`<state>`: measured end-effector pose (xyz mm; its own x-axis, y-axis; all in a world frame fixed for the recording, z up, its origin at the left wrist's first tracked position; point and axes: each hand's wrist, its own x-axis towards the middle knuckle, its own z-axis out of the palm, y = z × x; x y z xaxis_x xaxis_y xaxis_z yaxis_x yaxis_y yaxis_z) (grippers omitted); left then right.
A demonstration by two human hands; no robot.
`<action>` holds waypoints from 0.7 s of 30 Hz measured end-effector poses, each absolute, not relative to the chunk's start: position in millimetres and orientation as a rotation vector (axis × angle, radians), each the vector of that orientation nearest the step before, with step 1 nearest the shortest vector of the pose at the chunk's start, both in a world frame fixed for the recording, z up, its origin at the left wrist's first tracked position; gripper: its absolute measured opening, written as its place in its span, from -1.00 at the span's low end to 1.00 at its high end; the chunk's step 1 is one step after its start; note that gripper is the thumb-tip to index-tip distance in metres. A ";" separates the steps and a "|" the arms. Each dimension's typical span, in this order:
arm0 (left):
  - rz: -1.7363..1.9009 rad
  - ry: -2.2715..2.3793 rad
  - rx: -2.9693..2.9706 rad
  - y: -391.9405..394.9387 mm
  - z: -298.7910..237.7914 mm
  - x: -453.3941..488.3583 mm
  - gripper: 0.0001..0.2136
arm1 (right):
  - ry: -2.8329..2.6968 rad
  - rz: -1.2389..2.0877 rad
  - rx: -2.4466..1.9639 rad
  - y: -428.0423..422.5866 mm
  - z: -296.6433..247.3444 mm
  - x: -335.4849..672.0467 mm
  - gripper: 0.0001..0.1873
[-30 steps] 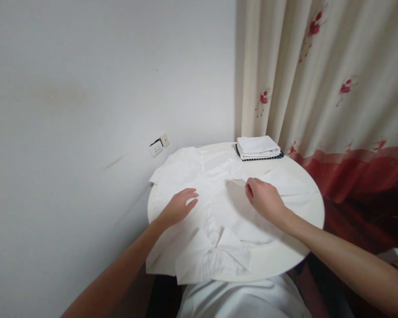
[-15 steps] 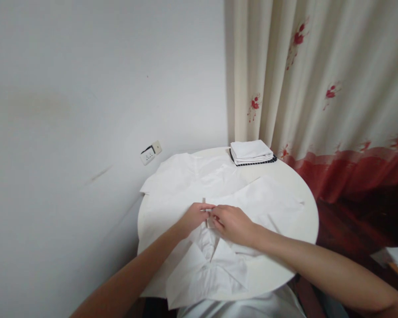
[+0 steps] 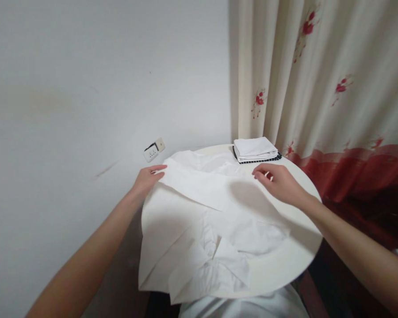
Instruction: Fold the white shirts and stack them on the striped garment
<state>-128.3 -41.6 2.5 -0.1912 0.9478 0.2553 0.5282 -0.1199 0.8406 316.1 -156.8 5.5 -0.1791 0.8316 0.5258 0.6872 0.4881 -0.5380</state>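
Note:
A white shirt (image 3: 199, 187) is spread over the round table, with its collar (image 3: 199, 265) toward the near edge and partly overhanging it. At the far left, my left hand (image 3: 147, 180) pinches the shirt's edge between thumb and fingers. My right hand (image 3: 280, 182) is closed in a pinch at the opposite side, with the cloth's edge at its fingertips. Between the hands the fabric is stretched and lifted, casting shadows on the layers below. Creases gather around the front opening near the collar.
The white round table (image 3: 281, 265) stands against a pale wall (image 3: 102, 66) with a socket (image 3: 151, 153). Folded white cloth (image 3: 255, 148) lies on a black-and-white edged item at the table's back. A cream and red curtain (image 3: 334, 110) hangs on the right.
My hands have moved apart from the shirt's middle, the left one out to the far left and the right one to the far right. The fabric between them is now raised and stretched.

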 end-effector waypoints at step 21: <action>1.370 1.479 1.434 32.1 -11.2 -156.9 -0.56 | -2.610 0.229 -1.262 -143.8 -110.3 313.2 -0.38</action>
<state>-156.9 32.1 -11.2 -0.1856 0.9615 0.2027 0.2760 -0.1470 0.9499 313.2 -143.8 -110.3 -0.6013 0.7866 0.1404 0.7502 0.6162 -0.2397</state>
